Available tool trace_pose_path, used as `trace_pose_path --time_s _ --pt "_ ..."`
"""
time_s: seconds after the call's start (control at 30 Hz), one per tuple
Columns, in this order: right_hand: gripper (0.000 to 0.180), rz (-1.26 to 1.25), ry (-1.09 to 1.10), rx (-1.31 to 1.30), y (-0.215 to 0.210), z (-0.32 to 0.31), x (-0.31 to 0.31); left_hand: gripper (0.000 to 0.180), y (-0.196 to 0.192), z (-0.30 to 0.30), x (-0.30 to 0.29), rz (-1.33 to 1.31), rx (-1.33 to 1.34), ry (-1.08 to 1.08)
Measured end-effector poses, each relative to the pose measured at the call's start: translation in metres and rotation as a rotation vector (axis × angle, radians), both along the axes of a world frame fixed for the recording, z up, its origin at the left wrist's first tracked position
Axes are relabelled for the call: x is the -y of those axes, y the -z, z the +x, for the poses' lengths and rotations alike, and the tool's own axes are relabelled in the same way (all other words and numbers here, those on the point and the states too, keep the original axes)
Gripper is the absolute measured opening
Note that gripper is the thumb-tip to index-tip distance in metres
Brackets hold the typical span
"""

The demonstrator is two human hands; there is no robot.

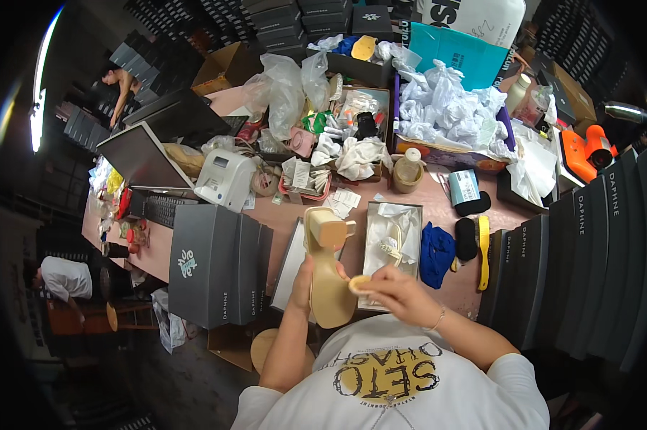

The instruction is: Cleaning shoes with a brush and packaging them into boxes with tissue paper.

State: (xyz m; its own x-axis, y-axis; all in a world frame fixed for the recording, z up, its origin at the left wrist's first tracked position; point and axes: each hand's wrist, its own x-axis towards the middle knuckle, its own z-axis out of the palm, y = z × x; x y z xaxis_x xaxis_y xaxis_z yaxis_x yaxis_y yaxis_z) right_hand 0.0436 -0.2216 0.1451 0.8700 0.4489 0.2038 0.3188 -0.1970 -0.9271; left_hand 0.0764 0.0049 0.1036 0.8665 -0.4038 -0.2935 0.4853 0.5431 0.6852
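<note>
Beige block-heeled shoe (330, 281), sole facing up, held at the edge of the pink table (432, 202).
Left hand (303, 284) curls around its side; right hand (401, 295), fingers closed, pinches a small round tan pad (358, 285).

my shoe sole (332, 290) kinda golden tan, pale yellow pad (357, 285), my white tee (474, 387) with black lettering over a mustard blotch, super blue cloth (436, 254), bright yellow brush (484, 254), dark grey boxes (205, 283), dusty pink table (285, 217), loud orange gadget (578, 156), teal flap (456, 57)
</note>
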Motion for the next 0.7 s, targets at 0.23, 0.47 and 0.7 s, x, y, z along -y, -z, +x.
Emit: trace_pose_path --time_s 0.23,0.47,0.7 --pt "0.029 -0.030 0.341 0.161 -0.025 0.030 0.039 0.060 -0.012 0.000 -0.013 0.490 0.249 0.250" --pt "0.034 -0.398 0.330 0.597 0.005 0.045 0.019 0.060 0.004 -0.013 0.017 0.091 -0.098 0.210" --pt "0.038 -0.239 0.287 0.549 0.000 0.056 0.001 0.064 0.018 -0.008 0.020 0.015 -0.158 0.205"
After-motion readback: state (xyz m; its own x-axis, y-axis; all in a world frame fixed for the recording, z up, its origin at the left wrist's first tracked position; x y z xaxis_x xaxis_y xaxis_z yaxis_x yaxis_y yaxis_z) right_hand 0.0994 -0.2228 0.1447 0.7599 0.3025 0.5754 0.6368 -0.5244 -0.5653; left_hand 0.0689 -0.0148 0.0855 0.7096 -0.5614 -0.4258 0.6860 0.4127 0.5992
